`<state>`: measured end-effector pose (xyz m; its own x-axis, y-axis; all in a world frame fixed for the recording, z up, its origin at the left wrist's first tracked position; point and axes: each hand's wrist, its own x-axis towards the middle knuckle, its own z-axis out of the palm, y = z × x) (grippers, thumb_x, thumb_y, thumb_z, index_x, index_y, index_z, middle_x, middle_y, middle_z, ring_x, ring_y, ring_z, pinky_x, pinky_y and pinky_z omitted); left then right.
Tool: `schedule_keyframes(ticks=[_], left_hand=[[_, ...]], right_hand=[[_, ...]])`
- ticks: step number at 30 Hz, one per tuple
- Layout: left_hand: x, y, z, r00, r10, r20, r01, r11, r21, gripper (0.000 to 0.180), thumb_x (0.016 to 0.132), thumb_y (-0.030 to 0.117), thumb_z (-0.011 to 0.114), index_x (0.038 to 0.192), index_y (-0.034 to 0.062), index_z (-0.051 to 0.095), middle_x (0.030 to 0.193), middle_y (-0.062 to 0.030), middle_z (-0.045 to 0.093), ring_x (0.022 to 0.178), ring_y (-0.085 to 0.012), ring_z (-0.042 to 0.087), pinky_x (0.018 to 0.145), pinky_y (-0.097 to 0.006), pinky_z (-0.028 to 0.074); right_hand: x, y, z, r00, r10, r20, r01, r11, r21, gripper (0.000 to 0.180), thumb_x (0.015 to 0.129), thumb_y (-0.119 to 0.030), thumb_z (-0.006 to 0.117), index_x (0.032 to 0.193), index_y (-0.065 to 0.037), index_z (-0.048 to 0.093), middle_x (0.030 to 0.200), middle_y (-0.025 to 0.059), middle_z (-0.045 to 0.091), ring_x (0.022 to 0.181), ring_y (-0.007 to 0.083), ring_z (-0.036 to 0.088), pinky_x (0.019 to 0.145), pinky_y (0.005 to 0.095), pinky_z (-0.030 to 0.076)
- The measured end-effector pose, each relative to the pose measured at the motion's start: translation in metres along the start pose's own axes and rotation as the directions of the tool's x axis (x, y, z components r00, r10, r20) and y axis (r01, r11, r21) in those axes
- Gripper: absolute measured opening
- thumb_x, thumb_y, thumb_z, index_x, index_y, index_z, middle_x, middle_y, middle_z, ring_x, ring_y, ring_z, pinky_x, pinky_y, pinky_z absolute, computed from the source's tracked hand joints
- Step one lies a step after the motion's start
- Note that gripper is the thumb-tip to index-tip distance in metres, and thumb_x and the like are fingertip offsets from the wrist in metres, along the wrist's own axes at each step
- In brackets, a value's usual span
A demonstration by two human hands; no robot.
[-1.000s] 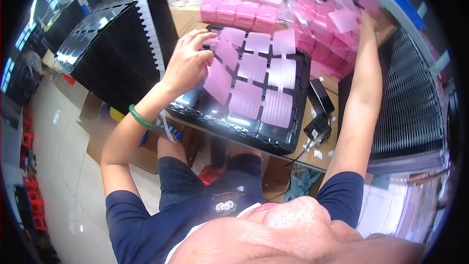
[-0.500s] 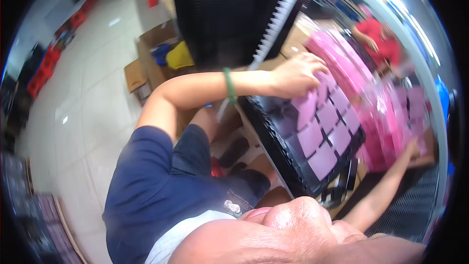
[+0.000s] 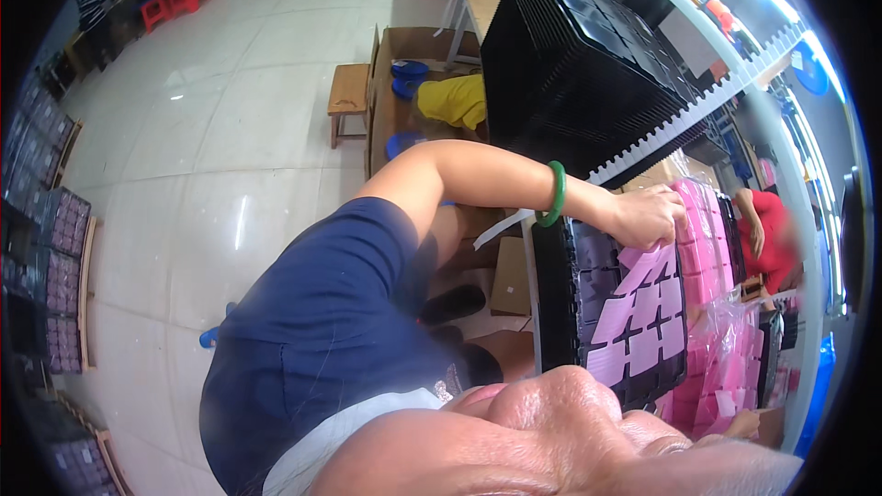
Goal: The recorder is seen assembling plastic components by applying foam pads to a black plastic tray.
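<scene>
My left hand (image 3: 649,217), with a green bangle on its wrist, is closed with its fingertips pinched on a pink sheet (image 3: 646,268). That sheet is cut into joined squares and lies tilted over a black plastic tray (image 3: 597,262) with square compartments. Some compartments at the tray's far left show dark, without pink over them. At the lower right, my right hand (image 3: 742,424) shows only in part, beside clear-wrapped pink pieces (image 3: 721,358). Its fingers are too small and unclear to read.
A tall stack of black trays (image 3: 579,64) stands beyond my left arm. A white notched rail (image 3: 698,101) slants across above my hand. Left of the table are a cardboard box (image 3: 378,83) with a yellow cloth and a wooden stool (image 3: 349,92). A person in red (image 3: 770,234) works across.
The view has swung, so the tray and my left hand now appear farther right. The pink sheet sits at a different slant under my left hand. Less of my right arm shows.
</scene>
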<state>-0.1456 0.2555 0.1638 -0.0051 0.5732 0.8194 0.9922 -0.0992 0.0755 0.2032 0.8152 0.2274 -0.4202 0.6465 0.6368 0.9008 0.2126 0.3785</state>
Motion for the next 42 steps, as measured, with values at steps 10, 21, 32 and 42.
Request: schedule_keyframes(ticks=[10,21,32,42], left_hand=[[0.003,-0.033,0.005,0.980,-0.163,0.112,0.158,0.986,0.055,0.016,0.071,0.012,0.068,0.083,0.0134,0.078,0.114,-0.0061,0.067,0.119,-0.0276,0.053,0.101,-0.044,0.039],[0.082,-0.025,0.017,0.834,-0.495,0.242,0.496,0.866,0.061,0.021,0.070,0.016,0.064,0.084,0.0080,0.077,0.088,-0.0162,0.073,0.094,-0.0333,0.069,0.088,-0.049,0.050],[0.110,-0.033,0.011,0.850,-0.463,0.250,0.441,0.887,0.141,0.037,0.072,0.024,0.065,0.099,0.0007,0.074,0.111,-0.0208,0.069,0.116,-0.0361,0.058,0.103,-0.048,0.042],[0.091,0.071,0.024,0.924,0.099,-0.368,-0.052,0.990,0.135,0.071,0.072,0.040,0.070,0.127,-0.0016,0.054,0.121,-0.0238,0.059,0.115,-0.0364,0.057,0.103,-0.052,0.038]], right_hand=[[-0.040,-0.101,-0.129,0.968,-0.237,-0.083,0.251,0.907,0.339,0.043,0.094,-0.020,0.055,0.133,-0.002,0.059,0.142,0.0240,0.052,0.135,0.0392,0.045,0.114,0.0457,0.031],[-0.225,-0.203,-0.323,0.697,-0.669,-0.257,0.300,-0.054,0.953,0.072,0.087,-0.024,0.072,0.145,0.005,0.043,0.147,0.0203,0.048,0.136,0.0324,0.046,0.115,0.0423,0.032],[-0.161,-0.191,-0.243,0.912,-0.372,-0.173,0.298,0.310,0.903,0.028,0.098,-0.020,0.058,0.112,0.002,0.068,0.102,0.0190,0.072,0.094,0.0300,0.069,0.084,0.0387,0.051],[-0.143,-0.196,-0.262,0.937,-0.274,-0.218,0.316,0.394,0.863,0.031,0.100,-0.027,0.059,0.120,-0.006,0.068,0.107,0.0162,0.072,0.093,0.0302,0.070,0.078,0.0370,0.053]])
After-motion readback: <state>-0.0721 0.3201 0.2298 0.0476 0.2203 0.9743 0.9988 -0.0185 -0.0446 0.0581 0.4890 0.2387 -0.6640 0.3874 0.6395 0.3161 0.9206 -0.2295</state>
